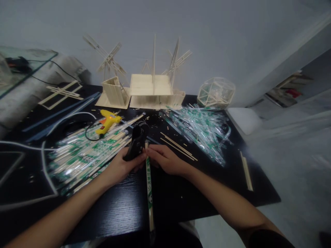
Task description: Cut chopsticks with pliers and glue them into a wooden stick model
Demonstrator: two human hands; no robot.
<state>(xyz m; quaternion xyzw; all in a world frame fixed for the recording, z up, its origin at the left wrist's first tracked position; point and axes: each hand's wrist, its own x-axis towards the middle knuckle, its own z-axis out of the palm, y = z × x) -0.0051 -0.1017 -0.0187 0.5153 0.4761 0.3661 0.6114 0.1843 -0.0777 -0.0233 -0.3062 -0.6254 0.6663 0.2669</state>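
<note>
My left hand [123, 166] is closed around a black hand tool [138, 139] whose exact kind I cannot make out. Its thumb points at the top of a wrapped packet of chopsticks [149, 186]. My right hand [165, 159] pinches that packet near its upper end, fingers pressed together. The packet has a clear wrapper with green print and a panda picture, and its lower end hangs towards my lap. Many more wrapped chopsticks [90, 155] lie in a pile left of my hands. A yellow glue gun [108, 121] rests on the pile's far side.
Crumpled empty wrappers [199, 127] are heaped at the right. Loose sticks [178, 146] and small offcuts lie on the black table [116, 210]. Stick-built models [151, 84], a round stick frame [216, 92] and a crossed stick frame [61, 94] stand behind. A white cable [43, 165] curves at left.
</note>
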